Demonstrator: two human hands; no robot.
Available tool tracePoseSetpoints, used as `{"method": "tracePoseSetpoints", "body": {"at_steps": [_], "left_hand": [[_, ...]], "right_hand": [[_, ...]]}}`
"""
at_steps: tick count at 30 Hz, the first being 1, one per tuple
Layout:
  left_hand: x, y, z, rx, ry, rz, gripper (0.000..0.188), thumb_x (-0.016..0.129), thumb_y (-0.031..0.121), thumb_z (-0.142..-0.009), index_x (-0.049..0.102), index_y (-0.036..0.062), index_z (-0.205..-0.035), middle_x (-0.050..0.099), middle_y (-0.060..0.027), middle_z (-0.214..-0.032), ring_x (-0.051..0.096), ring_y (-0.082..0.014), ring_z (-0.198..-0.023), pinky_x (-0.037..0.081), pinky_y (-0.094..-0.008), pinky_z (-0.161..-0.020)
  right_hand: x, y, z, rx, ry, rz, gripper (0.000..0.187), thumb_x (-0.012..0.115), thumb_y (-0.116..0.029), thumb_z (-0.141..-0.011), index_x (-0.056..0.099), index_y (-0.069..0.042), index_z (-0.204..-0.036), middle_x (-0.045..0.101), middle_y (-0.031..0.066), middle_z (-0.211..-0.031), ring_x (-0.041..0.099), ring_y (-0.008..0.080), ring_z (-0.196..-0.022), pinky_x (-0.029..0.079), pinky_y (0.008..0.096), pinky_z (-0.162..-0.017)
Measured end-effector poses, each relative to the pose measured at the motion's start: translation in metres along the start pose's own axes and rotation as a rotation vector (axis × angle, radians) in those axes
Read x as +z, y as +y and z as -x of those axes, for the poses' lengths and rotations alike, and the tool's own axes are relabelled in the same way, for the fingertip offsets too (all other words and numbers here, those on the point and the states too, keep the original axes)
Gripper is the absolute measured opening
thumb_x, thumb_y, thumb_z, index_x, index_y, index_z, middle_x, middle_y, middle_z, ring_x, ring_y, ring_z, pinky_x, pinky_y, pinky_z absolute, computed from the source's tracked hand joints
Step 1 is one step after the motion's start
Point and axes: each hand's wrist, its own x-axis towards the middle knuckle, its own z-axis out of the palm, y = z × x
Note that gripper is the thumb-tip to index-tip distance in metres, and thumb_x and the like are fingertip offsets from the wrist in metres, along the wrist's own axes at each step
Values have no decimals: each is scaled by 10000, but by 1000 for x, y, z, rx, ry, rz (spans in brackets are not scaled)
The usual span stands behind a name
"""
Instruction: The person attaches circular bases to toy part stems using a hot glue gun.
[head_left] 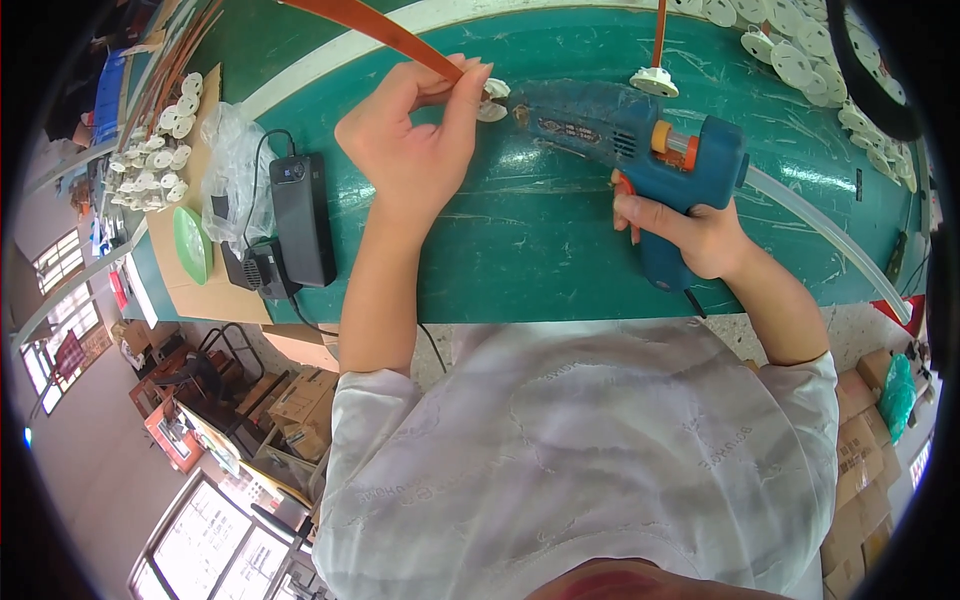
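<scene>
My left hand (415, 145) pinches an orange-brown flat strip (380, 30) between thumb and fingers, close to its lower end. A small white disc piece (495, 90) sits at that end, just beyond my fingertips. My right hand (705, 238) is wrapped around the handle of a blue glue gun (575, 125), its nozzle pointing left and almost at the white piece. Whether the nozzle touches it, I cannot tell. A long translucent glue stick (825, 225) trails from the gun's back. Beyond the gun, another strip (660, 35) stands upright in a white round base (654, 82).
Many white perforated discs (790, 62) lie at the far right of the green table (530, 260). On the left are a black power bank (300, 220) with a cable, a clear plastic bag (235, 170), a green dish (192, 245) and strips with white discs (150, 170).
</scene>
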Motion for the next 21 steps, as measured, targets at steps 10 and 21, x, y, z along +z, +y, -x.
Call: {"method": "tracePoseSetpoints", "body": {"at_steps": [10,21], "left_hand": [[-2,5,1,-14,-19,-18,120,801,55,-779,701,-4,-812,731,-89,-715,722,-137,-650,536,-222,-632],[-12,10,-6,-94,-69,31,128,773,5,-821,689,-59,-893,728,-107,-790,711,-132,-724,572,-253,-703]], "right_hand": [[-1,1,5,-257,73,522,299,816,-220,-808,616,-23,-911,627,69,-772,602,181,-676,505,335,-628],[-8,-4,-2,-19,-14,152,225,758,-113,-856,616,-55,-1021,633,12,-865,598,107,-733,502,287,-626]]}}
